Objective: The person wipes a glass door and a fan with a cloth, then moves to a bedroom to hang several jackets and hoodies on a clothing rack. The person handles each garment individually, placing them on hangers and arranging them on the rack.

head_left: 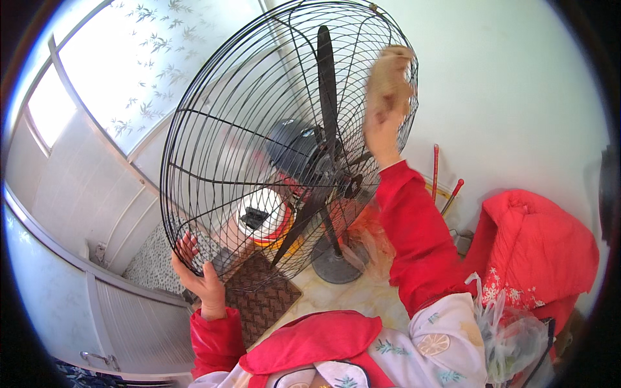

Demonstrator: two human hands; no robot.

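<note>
A large black pedestal fan stands before me, its wire guard (242,182) tilted and its dark blades (327,87) bare at the front. My left hand (201,276) grips the lower left rim of the guard, fingers through or behind the wires. My right hand (388,97), blurred, lies against the guard's upper right side; whether its fingers close on the wire is unclear. Behind the blades sits the fan's motor housing (291,145). The round base (337,264) rests on the floor.
A white-lidded bucket (262,213) shows through the wires, near a brown patterned mat (262,291). At right are a red padded garment (538,247), clear plastic bags (514,334) and red-handled sticks (435,169) by the wall. Frosted panels (145,320) with a metal frame stand at left.
</note>
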